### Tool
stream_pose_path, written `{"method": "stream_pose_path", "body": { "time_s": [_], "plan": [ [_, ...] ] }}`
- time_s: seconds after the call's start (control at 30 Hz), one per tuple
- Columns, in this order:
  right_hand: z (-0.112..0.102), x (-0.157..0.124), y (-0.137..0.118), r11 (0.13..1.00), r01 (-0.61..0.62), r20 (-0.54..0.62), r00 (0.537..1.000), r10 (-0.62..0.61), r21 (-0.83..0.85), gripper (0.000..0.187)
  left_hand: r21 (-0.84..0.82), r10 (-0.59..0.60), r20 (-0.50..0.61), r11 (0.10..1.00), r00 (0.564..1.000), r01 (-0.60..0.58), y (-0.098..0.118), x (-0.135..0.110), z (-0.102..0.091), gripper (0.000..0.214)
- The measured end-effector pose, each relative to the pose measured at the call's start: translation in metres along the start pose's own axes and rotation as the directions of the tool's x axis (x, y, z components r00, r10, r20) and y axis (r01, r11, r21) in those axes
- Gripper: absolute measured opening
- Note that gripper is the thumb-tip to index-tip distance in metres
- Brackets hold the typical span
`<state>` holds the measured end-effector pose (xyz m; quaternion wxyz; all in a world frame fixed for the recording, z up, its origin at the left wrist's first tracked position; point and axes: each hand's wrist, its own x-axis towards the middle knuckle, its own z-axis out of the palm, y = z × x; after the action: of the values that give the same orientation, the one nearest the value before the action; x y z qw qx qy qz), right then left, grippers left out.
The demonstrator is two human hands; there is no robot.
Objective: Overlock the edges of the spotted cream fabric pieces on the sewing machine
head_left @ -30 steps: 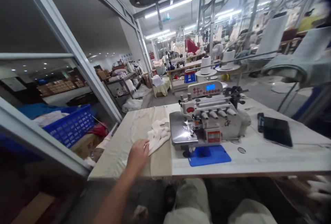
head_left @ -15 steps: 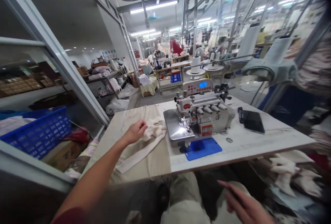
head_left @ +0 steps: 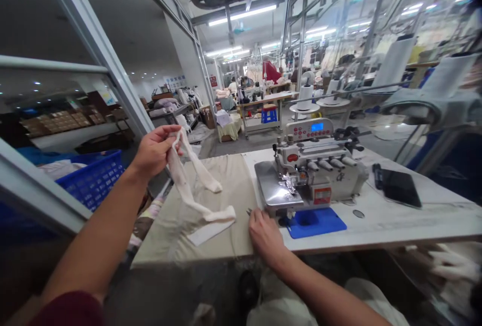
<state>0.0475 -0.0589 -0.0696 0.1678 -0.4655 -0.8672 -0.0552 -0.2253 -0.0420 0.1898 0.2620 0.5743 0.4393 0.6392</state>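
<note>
Our left hand [head_left: 156, 150] is now raised above the table's [head_left: 395, 220] left corner, fingers pinched shut on the top of the cream fabric strip [head_left: 188, 185]. Half a second ago it lay on that strip down on the beige cloth [head_left: 222, 175]. The strip now hangs from our grip, its lower end still resting folded on the beige cloth. Our right hand [head_left: 265, 233], earlier low over our lap, has come up to the table's front edge just before the sewing machine [head_left: 312, 175] and blue mat [head_left: 316, 221]. It lies palm down, fingers loosely bent; we cannot tell whether it grips anything.
</note>
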Motion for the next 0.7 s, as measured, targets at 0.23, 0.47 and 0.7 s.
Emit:
{"method": "stream_pose_path", "body": {
  "time_s": [0.23,0.47,0.7],
  "plan": [
    [-0.087,0.005,-0.007,0.013,-0.072,0.073,0.987,-0.144,0.997,0.045,-0.040,-0.048,0.374,0.997,0.926,0.068,0.057,-0.067,0.059,0.040],
    [-0.197,-0.088,0.116,-0.753,0.139,0.002,0.983,0.183,0.643,0.045,0.097,-0.053,0.943,0.988,0.329,-0.119,0.053,-0.181,0.230,0.037],
    [-0.242,-0.441,0.229,-0.477,0.658,-0.164,0.670,0.724,0.583,0.022,-0.160,0.106,0.971,0.955,-0.214,-0.250,-0.017,-0.276,0.397,0.056]
  ]
}}
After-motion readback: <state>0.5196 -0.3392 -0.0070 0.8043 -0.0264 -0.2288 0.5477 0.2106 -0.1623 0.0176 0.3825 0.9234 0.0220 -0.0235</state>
